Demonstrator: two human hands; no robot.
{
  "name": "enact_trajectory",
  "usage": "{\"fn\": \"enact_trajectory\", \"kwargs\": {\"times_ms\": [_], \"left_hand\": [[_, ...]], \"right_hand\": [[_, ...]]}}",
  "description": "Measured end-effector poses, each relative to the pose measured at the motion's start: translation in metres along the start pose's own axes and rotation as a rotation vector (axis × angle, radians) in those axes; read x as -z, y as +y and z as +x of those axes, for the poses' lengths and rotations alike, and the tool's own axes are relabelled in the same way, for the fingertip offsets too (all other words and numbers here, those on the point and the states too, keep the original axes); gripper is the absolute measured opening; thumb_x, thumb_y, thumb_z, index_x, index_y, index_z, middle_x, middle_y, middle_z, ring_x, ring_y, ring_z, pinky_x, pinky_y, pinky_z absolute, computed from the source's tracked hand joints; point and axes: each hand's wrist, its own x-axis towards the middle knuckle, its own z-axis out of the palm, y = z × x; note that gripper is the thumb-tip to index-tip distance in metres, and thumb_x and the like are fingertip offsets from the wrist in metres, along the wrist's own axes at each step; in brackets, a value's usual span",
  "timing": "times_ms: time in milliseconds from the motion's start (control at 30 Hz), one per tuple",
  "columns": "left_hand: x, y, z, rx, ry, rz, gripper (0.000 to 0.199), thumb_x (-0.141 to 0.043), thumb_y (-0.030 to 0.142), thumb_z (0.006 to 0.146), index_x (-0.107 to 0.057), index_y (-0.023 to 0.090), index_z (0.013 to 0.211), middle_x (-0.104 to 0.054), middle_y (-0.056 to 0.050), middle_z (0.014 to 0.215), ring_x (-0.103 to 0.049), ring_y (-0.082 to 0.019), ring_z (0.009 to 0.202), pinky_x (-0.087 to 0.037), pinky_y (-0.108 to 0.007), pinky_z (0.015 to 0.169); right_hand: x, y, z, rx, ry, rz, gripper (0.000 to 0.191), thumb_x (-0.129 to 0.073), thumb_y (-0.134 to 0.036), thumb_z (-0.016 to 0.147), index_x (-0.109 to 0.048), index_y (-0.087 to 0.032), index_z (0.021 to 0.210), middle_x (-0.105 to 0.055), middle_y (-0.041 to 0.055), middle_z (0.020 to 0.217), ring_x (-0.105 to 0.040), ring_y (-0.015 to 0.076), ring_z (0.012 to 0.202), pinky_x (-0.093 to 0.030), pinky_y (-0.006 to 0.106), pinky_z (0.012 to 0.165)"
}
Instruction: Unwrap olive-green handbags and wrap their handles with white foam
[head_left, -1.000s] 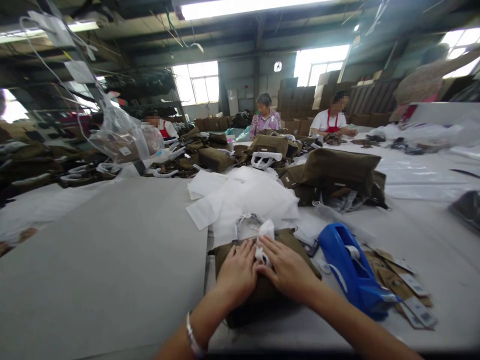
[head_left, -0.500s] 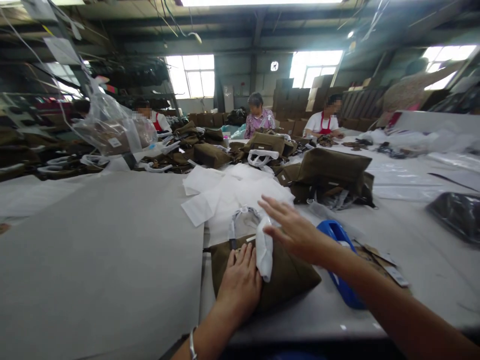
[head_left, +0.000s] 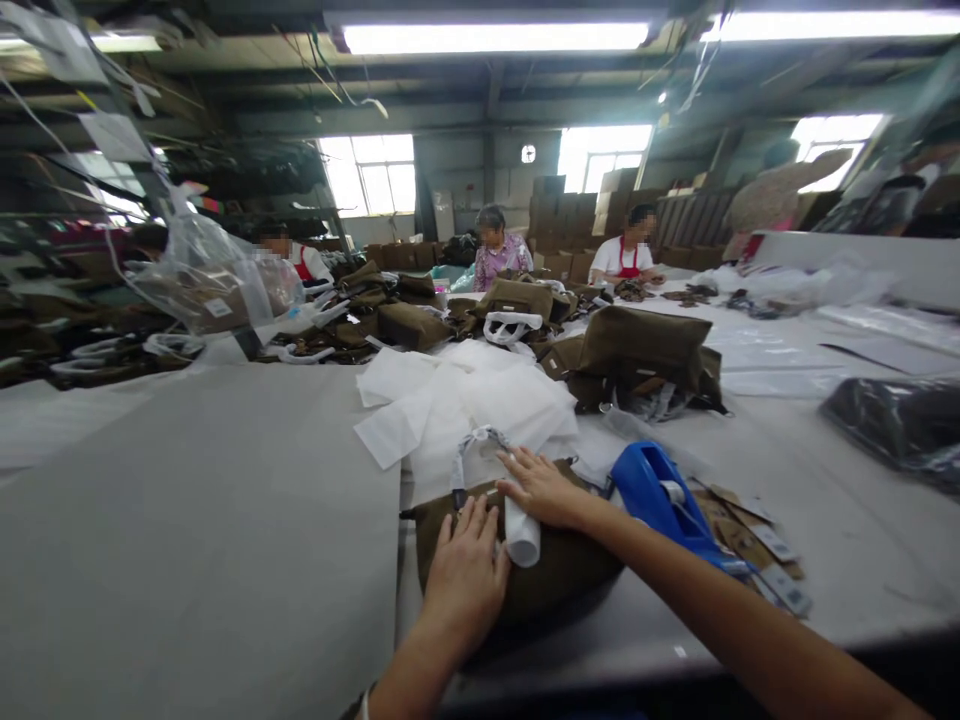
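The bag (head_left: 559, 575) lies on the bench (head_left: 862, 560), beside the blue dispenser (head_left: 660, 505). The left hand (head_left: 466, 570) rests flat on it, grip open; the right hand (head_left: 545, 490), also open, touches the white roll (head_left: 521, 540).

There is one left hand (head_left: 466, 572), one right hand (head_left: 546, 490), one bag (head_left: 566, 565) beneath them, one white roll (head_left: 523, 538), one tape dispenser (head_left: 651, 506), one clock (head_left: 529, 154) and white sheets (head_left: 394, 430) too overlapped to count.

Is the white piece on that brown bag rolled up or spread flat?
Rolled up: the white piece forms a tube with a round near end, lying on the brown bag beside the left hand.
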Motion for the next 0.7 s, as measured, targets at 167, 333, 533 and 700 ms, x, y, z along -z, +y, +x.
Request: {"fn": "enact_trajectory", "kwargs": {"times_ms": [167, 333, 533, 700], "left_hand": [[0.018, -0.009, -0.003, 0.005, 0.117, 0.041, 0.051, -0.028, 0.028, 0.105, -0.046, 0.012, 0.151, -0.039, -0.011, 0.159, -0.033, -0.028, 0.150, -0.033, -0.056, 0.120], [-0.012, -0.014, -0.002, 0.028, 0.014, 0.001, 0.050, -0.034, 0.022, 0.101, -0.050, 0.011, 0.148, -0.044, -0.012, 0.156, -0.037, -0.030, 0.148, -0.038, -0.055, 0.118], [-0.029, -0.032, -0.012, 0.139, 0.205, -0.385, 0.052, -0.039, 0.040, 0.102, -0.050, 0.018, 0.148, -0.039, -0.010, 0.161, -0.030, -0.026, 0.152, -0.028, -0.049, 0.124], [-0.051, -0.053, -0.041, 0.553, 0.389, -0.736, 0.069, -0.040, 0.054, 0.099, -0.034, 0.015, 0.156, -0.028, -0.012, 0.166, -0.020, -0.028, 0.155, -0.018, -0.046, 0.127]], "right_hand": [[0.034, -0.012, -0.005, 0.093, 0.178, 0.025, 0.064, -0.036, -0.050, 0.105, -0.027, -0.018, 0.160, -0.019, 0.0116, 0.167, -0.014, 0.0266, 0.156, -0.014, 0.053, 0.126], [-0.028, -0.021, -0.032, 0.204, 0.128, 0.093, 0.061, -0.050, -0.048, 0.101, -0.049, -0.011, 0.149, -0.037, 0.0175, 0.160, -0.028, 0.0344, 0.151, -0.018, 0.056, 0.125], [-0.016, 0.006, -0.042, 0.128, 0.197, 0.236, 0.061, -0.042, -0.048, 0.103, -0.040, -0.018, 0.155, -0.036, 0.0112, 0.162, -0.032, 0.0269, 0.151, -0.029, 0.049, 0.123], [-0.001, 0.051, -0.084, -0.346, 0.295, 0.451, 0.071, -0.050, -0.050, 0.097, -0.042, -0.007, 0.153, -0.037, 0.0177, 0.160, -0.030, 0.0334, 0.151, -0.020, 0.050, 0.126]]}}
